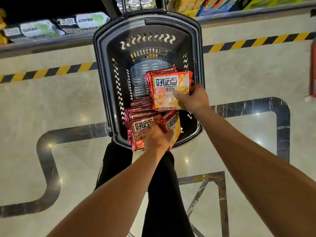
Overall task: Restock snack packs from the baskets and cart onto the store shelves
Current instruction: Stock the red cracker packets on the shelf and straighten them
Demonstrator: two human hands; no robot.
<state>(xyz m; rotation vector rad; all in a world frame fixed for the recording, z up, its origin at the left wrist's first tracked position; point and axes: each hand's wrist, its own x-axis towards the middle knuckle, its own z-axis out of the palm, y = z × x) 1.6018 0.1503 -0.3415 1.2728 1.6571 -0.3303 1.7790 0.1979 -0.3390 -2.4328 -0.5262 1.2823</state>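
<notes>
A black plastic basket [106, 53] stands on the floor in front of me. Red and yellow snack packs lie inside it. My right hand [191, 98] grips a stack of these packs [168, 86] at its lower right corner, thumb on the top pack, lifted over the basket. My left hand [158, 138] holds another bunch of the same packs [138, 129] at the basket's near edge, fingers curled over them. A few more packs [141, 102] lie on the basket bottom between the two stacks.
A low shelf [256, 16] runs along the top, with white and black bags [42, 29] at left and colourful boxes [213, 6] at right. Yellow and black hazard tape [51, 72] marks the tiled floor. My dark trousers [162, 194] are below the basket. A red object [313, 65] stands at right.
</notes>
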